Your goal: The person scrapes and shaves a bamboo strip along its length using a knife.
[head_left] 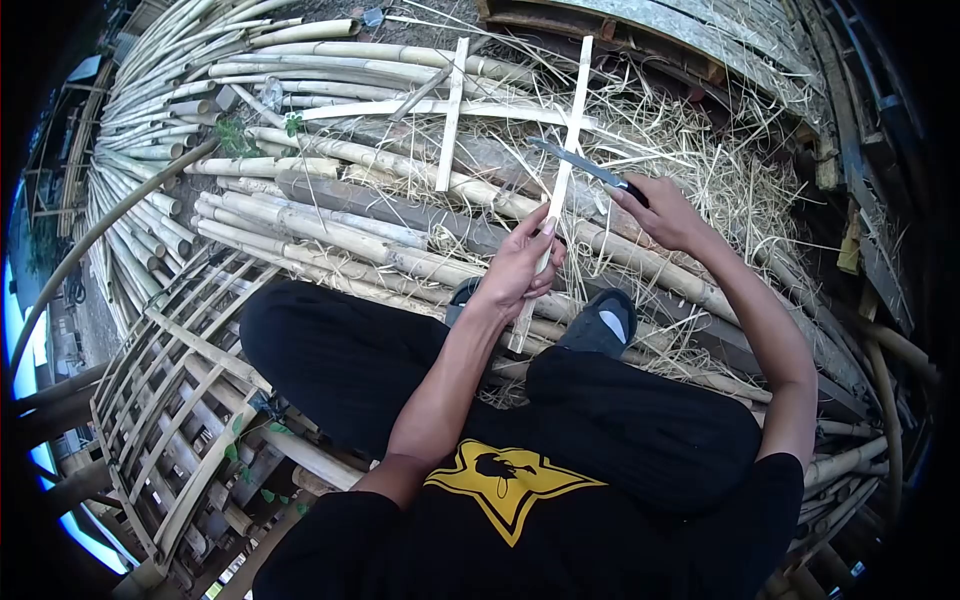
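My left hand [522, 262] is closed around a long, pale bamboo strip [574, 125] that points away from me, its lower end sticking out below the fist. In my right hand [660, 212] is the dark handle of a knife [580, 160]. The blade crosses the strip a little above my left hand; whether it touches the strip I cannot tell. A second pale bamboo strip [452, 120] lies to the left, across the poles.
Bamboo poles [330, 225] lie under and before me, with a larger pile [150, 150] at the left. Shavings [710, 160] cover the ground at the right. A woven bamboo lattice [190, 370] stands at the lower left. A wooden platform [690, 35] is at the back.
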Motion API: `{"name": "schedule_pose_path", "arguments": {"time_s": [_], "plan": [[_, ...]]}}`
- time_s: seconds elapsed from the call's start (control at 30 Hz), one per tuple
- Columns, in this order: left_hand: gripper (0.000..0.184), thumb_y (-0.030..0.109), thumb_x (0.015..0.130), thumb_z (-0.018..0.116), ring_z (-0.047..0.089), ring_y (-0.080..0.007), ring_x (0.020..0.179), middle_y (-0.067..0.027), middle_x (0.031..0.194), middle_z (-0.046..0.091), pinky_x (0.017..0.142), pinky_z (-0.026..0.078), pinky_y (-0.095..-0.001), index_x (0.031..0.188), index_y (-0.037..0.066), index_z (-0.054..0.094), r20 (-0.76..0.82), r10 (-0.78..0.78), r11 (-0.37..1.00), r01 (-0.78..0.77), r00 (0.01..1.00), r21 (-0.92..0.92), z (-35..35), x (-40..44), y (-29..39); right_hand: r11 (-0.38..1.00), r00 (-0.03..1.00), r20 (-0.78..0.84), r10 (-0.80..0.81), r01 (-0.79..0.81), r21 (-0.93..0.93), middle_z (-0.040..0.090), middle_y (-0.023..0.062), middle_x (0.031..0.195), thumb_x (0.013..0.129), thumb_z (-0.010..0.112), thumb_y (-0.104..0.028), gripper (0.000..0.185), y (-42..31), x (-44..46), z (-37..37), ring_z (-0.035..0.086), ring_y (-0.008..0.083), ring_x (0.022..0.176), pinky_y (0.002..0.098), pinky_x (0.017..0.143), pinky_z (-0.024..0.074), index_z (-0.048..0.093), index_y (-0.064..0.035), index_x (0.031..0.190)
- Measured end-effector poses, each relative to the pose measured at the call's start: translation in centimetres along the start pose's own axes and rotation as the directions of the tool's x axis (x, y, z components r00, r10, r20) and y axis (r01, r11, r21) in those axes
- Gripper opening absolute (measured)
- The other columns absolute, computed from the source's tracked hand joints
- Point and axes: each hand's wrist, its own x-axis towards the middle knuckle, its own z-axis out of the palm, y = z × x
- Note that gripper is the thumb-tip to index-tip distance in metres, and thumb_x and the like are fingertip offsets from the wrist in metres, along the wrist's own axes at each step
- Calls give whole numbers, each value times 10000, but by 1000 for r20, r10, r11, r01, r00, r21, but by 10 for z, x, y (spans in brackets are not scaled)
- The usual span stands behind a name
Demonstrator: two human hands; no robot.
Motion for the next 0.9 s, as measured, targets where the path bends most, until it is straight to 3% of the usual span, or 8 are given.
{"name": "schedule_pose_path", "arguments": {"time_s": [0.13, 0.2, 0.33, 0.53, 0.63, 0.7, 0.77, 0.9], "plan": [[292, 207, 999, 452, 317, -27, 398, 10, 683, 464, 327, 234, -160, 1255, 67, 463, 49, -30, 999, 30, 998, 14, -3, 5, -6, 995, 996, 43, -77, 79, -61, 549, 186, 603, 963, 476, -372, 368, 11, -7, 37, 541, 377, 558, 470, 567, 424, 556, -25, 870], [194, 213, 1001, 446, 309, -25, 392, 23, 660, 432, 322, 221, -165, 1105, 61, 506, 23, 9, 999, -10, 1000, 43, -3, 4, -6, 984, 989, 59, -137, 143, -105, 555, 201, 612, 969, 454, -359, 342, 5, -9, 46, 556, 412, 590, 491, 576, 431, 536, -36, 894], [162, 216, 1001, 446, 298, -24, 383, 29, 643, 404, 316, 200, -171, 1040, 68, 499, 32, 9, 999, -10, 999, 41, -4, 1, -3, 984, 984, 94, -153, 160, -79, 546, 200, 604, 973, 435, -371, 340, -6, -12, 46, 545, 427, 590, 502, 566, 424, 533, -50, 916], [144, 221, 998, 461, 272, -29, 364, 37, 593, 361, 314, 174, -190, 1018, 79, 478, 68, -98, 995, 99, 993, -4, 1, -9, -4, 980, 987, -143, -71, 42, -195, 526, 206, 592, 980, 422, -366, 370, 52, 13, 11, 525, 400, 568, 468, 560, 409, 544, -34, 873], [151, 228, 998, 462, 268, -27, 369, 39, 592, 354, 316, 173, -189, 1028, 80, 476, 97, -98, 995, 95, 990, 31, 2, -8, -3, 998, 971, -235, -36, 23, -58, 514, 199, 582, 984, 420, -354, 394, 57, 18, 3, 506, 382, 550, 458, 549, 389, 544, -20, 815], [162, 238, 999, 461, 263, -27, 371, 41, 592, 348, 317, 174, -189, 1034, 81, 478, 101, -105, 994, 103, 989, 25, 1, -5, -4, 1000, 986, -164, 10, -12, -14, 511, 197, 583, 986, 415, -341, 413, 40, 7, 6, 502, 377, 542, 454, 544, 376, 536, -8, 774], [169, 246, 1003, 454, 259, -27, 372, 44, 593, 342, 317, 173, -190, 1036, 82, 480, 100, -93, 996, 92, 991, 11, 5, -4, 1, 994, 995, 32, -99, 100, -36, 508, 193, 579, 985, 417, -339, 400, 22, -4, 15, 509, 377, 552, 465, 553, 381, 527, -7, 792], [160, 240, 1011, 432, 256, -26, 371, 48, 590, 330, 315, 165, -190, 1036, 90, 482, 133, -86, 996, 85, 987, 14, 3, -5, 2, 967, 966, 48, -254, 252, 40, 508, 184, 572, 966, 443, -337, 330, 10, -18, 44, 507, 394, 570, 486, 564, 395, 534, -44, 843]]}}
